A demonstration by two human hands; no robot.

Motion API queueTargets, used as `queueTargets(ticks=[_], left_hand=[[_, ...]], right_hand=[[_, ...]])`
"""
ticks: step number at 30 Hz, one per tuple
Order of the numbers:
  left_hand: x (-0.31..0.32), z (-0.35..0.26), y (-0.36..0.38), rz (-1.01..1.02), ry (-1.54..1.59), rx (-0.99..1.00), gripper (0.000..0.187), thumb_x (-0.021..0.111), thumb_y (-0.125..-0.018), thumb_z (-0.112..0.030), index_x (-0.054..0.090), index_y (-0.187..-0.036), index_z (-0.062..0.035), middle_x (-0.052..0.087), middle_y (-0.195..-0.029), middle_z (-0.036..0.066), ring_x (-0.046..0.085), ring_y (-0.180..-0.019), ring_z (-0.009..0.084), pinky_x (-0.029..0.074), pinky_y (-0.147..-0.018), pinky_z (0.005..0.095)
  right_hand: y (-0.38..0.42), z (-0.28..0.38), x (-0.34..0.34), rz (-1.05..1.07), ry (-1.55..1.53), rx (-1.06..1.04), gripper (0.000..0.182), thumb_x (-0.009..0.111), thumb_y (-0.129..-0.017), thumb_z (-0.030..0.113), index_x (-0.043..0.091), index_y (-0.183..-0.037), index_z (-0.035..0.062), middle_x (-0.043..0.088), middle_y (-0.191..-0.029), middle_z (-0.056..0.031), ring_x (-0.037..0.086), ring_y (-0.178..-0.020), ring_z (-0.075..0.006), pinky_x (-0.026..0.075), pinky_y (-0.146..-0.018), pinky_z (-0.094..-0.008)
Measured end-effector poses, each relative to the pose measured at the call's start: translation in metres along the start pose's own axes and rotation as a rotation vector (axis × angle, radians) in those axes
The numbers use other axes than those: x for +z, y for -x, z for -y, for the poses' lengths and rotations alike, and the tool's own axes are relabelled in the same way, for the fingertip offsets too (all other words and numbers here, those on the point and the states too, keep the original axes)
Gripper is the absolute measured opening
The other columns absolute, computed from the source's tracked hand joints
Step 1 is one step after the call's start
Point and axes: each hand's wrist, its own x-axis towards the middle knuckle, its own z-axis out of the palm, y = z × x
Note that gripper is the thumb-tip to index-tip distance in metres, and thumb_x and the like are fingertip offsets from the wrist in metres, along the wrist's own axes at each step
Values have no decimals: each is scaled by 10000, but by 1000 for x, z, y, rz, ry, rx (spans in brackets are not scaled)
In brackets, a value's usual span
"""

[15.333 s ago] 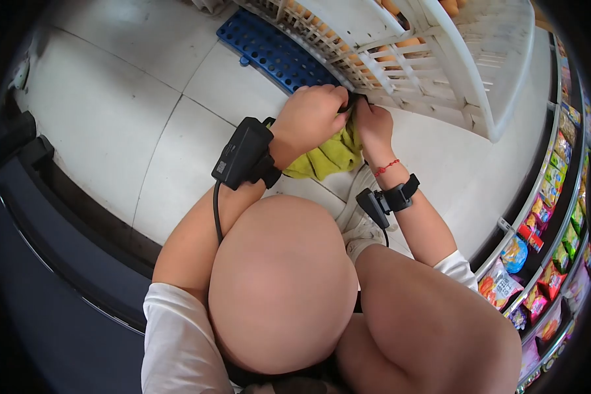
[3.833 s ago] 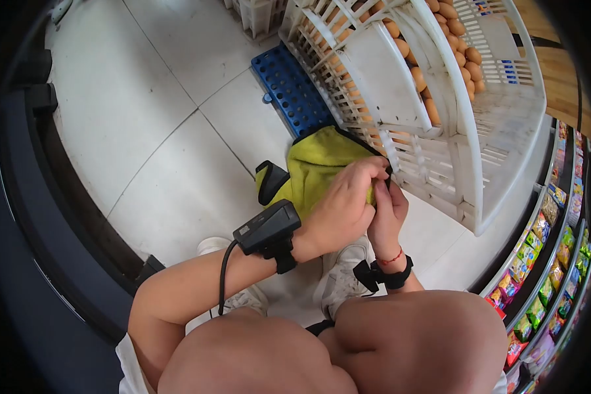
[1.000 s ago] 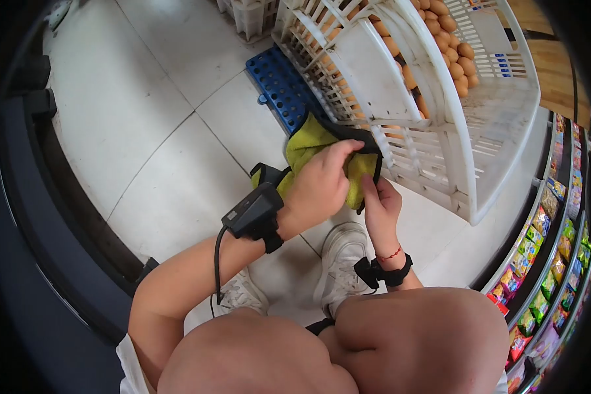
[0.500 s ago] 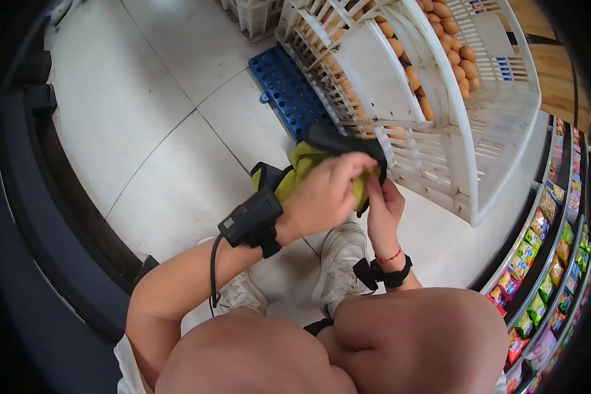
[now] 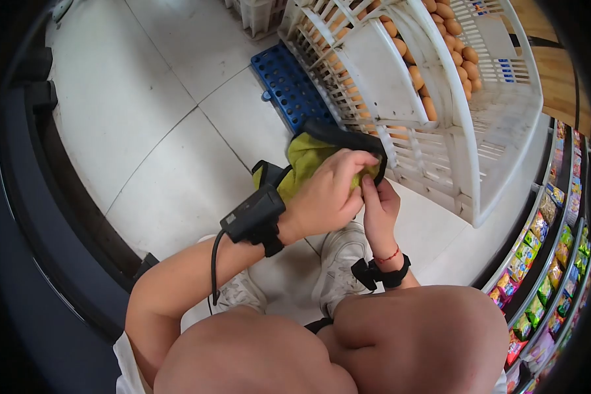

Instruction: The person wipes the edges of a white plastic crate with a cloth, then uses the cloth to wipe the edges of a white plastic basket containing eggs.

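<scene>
A crumpled yellow-green cloth item with black edging [image 5: 302,157] is held out in front of my knees; its exact kind does not show. My left hand [image 5: 328,194] lies across it, with its fingers bent in at the right end near the black edge. Just beside it, my right hand [image 5: 382,210] pinches the cloth's lower right edge between thumb and fingers. The fingertips of both hands nearly meet, and part of the cloth is hidden behind my left hand. A black strap end [image 5: 269,174] sticks out at the cloth's left side.
White plastic crates with brown eggs [image 5: 463,62] stand at the upper right, close to the cloth. A blue perforated platform [image 5: 289,82] lies beside them on the tiled floor [image 5: 157,131]. Snack shelves [image 5: 538,262] curve along the right, and a dark counter base [image 5: 52,262] runs along the left.
Both hands stay at the cloth with only small finger movements. My right hand has shifted slightly left, and the black edging now lies more openly around the right end.
</scene>
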Motion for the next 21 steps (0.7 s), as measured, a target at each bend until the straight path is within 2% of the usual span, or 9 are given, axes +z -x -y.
queueTargets(ticks=[2, 3, 6, 9, 11, 14, 16, 19, 21], left_hand=[[2, -1, -1, -51, 83, 8, 419, 551, -749, 25, 437, -1152, 38, 563, -1097, 219, 559, -995, 379, 467, -861, 413], [2, 3, 0, -13, 2, 2, 443, 545, -746, 46, 438, -1175, 34, 551, -1126, 217, 562, -1021, 368, 473, -888, 397], [-4, 11, 2, 58, -142, -11, 475, 534, -734, 72, 443, -1197, 26, 535, -1157, 212, 554, -1063, 362, 476, -920, 383], [-5, 9, 2, 105, -109, -10, 476, 536, -723, 64, 449, -1188, 20, 532, -1159, 211, 535, -1084, 373, 463, -932, 395], [-1, 3, 7, 128, -10, -3, 464, 546, -722, 27, 452, -1177, 14, 531, -1153, 218, 510, -1100, 400, 433, -946, 430], [-3, 2, 5, 176, -94, 63, 498, 559, -704, 16, 450, -1190, 10, 526, -1163, 219, 501, -1103, 415, 423, -949, 447], [-4, 13, 4, 211, -144, 111, 535, 580, -688, -2, 445, -1205, 5, 524, -1171, 220, 499, -1107, 415, 421, -953, 461], [-6, 22, 4, 210, -376, 232, 557, 610, -685, -44, 441, -1213, 5, 527, -1178, 219, 507, -1108, 403, 423, -954, 463], [-6, 19, 6, 211, -357, 210, 552, 612, -689, -47, 442, -1211, 10, 525, -1182, 220, 511, -1108, 400, 424, -957, 459]], right_hand=[[0, -3, -1, -10, -99, -32, 223, 572, -954, 212, 640, -924, 2, 606, -752, 29, 486, -680, -30, 409, -591, -208], [0, -3, -2, -16, -102, -28, 223, 572, -954, 212, 640, -924, 2, 606, -752, 29, 486, -680, -30, 409, -591, -208], [-6, -6, -6, 11, 91, -58, 208, 575, -950, 203, 628, -885, 14, 601, -747, 34, 480, -670, -30, 397, -578, -206], [-7, -11, -6, 10, -36, 42, 195, 576, -946, 185, 641, -912, 5, 602, -762, 33, 482, -676, -35, 393, -580, -204], [-1, -4, -2, -104, -117, -29, 201, 580, -944, 179, 649, -945, -10, 603, -771, 32, 485, -688, -39, 396, -587, -205], [7, -7, -5, -141, -52, -156, 213, 585, -945, 185, 655, -980, -13, 606, -781, 33, 489, -698, -38, 396, -593, -200], [5, -2, -1, -178, -89, -174, 227, 585, -945, 199, 653, -930, -17, 589, -737, 32, 467, -673, -37, 378, -569, -208], [-3, -6, -8, -67, 55, 45, 306, 565, -956, 240, 628, -807, -19, 527, -632, 26, 410, -612, -45, 337, -519, -243], [0, -2, -6, -91, 71, 62, 306, 560, -958, 238, 624, -808, -22, 530, -639, 20, 416, -619, -50, 343, -527, -247]])
